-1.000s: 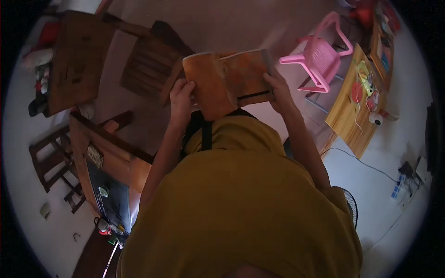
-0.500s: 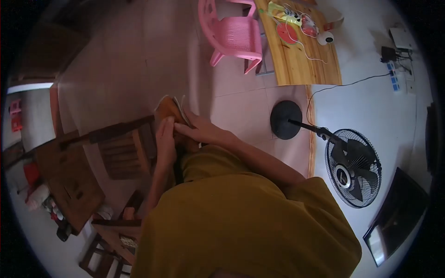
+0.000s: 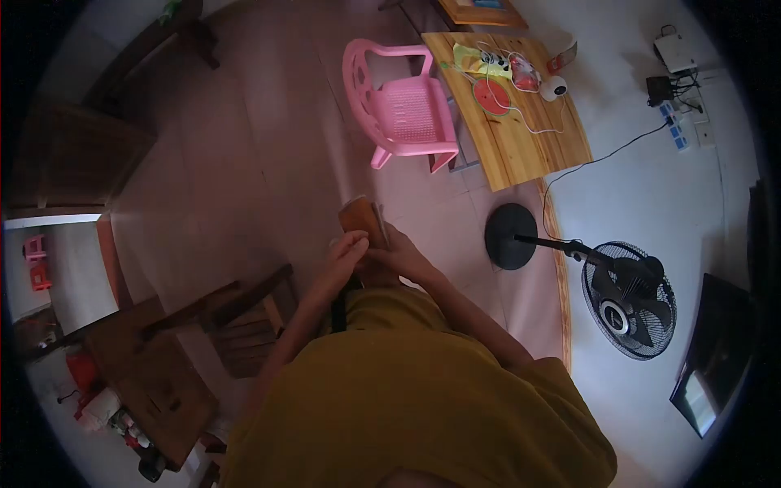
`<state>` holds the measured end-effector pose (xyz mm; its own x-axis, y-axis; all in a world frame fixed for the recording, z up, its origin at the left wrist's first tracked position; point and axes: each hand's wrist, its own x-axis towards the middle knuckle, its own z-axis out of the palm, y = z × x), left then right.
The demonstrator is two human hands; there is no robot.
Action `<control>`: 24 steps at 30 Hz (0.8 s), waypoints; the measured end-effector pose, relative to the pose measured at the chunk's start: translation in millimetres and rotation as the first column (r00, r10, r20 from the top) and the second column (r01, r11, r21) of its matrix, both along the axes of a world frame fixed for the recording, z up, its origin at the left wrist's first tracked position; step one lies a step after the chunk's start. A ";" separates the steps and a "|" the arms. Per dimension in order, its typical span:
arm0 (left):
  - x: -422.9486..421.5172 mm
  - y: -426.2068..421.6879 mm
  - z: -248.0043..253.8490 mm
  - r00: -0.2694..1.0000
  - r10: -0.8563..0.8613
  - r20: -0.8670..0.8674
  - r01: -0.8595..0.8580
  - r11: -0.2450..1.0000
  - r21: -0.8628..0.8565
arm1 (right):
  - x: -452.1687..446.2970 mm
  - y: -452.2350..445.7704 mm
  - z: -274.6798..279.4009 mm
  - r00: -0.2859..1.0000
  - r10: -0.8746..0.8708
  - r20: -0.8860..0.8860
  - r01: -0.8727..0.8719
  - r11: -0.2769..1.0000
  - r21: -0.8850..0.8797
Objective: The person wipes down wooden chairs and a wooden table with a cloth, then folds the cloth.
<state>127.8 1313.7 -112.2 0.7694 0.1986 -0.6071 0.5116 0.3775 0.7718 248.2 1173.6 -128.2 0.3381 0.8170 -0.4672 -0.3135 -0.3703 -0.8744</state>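
In front of my waist I hold a brown, folded, leather-like piece [image 3: 359, 216] with pale edges, which looks like a wallet. My left hand [image 3: 346, 256] is closed on its near left side, with the fingers pinching its surface. On the other side my right hand [image 3: 399, 254] wraps round its right and lower edge, thumb across the front. A thin pale flap stands up at its right edge. The lower part of the piece is hidden behind my fingers.
A pink plastic chair [image 3: 407, 110] stands ahead by a wooden table [image 3: 529, 150] with cables and a red disc. To my right are a black standing fan [image 3: 630, 301] and a television [image 3: 712, 350]. Wooden chairs [image 3: 244, 329] and a brown table [image 3: 146, 366] are at left.
The view has shifted, so the room's things sit lower in it. Both hands, still on the brown piece, now appear more central and closer to my body.
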 end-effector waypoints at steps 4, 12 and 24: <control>-11.4 35.9 -16.0 0.998 0.068 -0.019 -0.069 0.989 -0.131 | 9.0 10.2 -26.7 0.946 -0.105 0.307 0.107 0.994 0.009; -4.7 82.9 -26.7 0.986 0.054 -0.156 -0.065 0.995 -0.070 | 24.9 -13.6 -51.6 0.844 -0.492 0.212 0.529 0.829 -0.182; 73.2 118.0 -25.7 0.994 -0.024 -0.105 0.035 0.995 0.097 | 87.3 7.7 -62.8 0.836 -0.438 0.330 0.527 0.809 -0.261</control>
<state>200.9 1431.7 -137.9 0.7100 0.2395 -0.6622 0.6003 0.2859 0.7470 335.4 1181.3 -191.0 0.7845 0.3297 -0.5252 -0.3235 -0.5051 -0.8001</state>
